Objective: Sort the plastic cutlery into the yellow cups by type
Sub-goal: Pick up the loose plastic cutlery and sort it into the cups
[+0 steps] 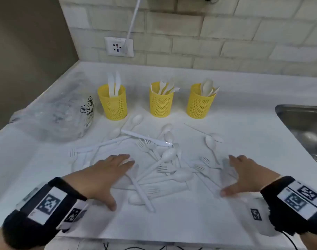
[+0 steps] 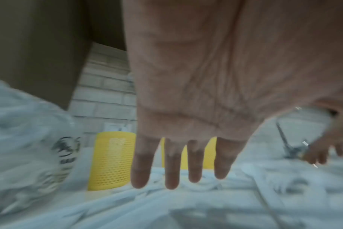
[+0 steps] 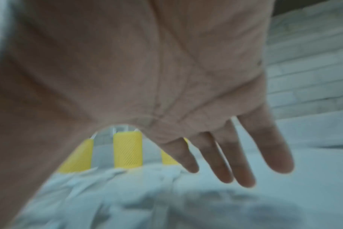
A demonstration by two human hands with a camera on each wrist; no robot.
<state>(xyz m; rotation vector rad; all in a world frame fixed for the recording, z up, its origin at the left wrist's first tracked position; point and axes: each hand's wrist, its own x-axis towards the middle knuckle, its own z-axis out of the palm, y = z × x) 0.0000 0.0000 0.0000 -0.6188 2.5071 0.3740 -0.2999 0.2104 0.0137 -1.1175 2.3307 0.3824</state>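
Three yellow mesh cups stand in a row at the back of the white counter: the left cup (image 1: 113, 103) holds knives, the middle cup (image 1: 161, 101) forks, the right cup (image 1: 200, 102) spoons. A loose pile of white plastic cutlery (image 1: 163, 165) lies in front of them, with a knife (image 1: 145, 137) across its top. My left hand (image 1: 107, 173) hovers flat over the pile's left side, fingers (image 2: 172, 170) straight and spread, holding nothing. My right hand (image 1: 242, 175) hovers over the pile's right side, fingers (image 3: 225, 162) straight, also empty.
A crumpled clear plastic bag (image 1: 53, 114) lies at the left of the counter. A steel sink (image 1: 305, 127) is set in at the right. A tiled wall with a socket (image 1: 119, 46) and a plugged white cable rises behind the cups.
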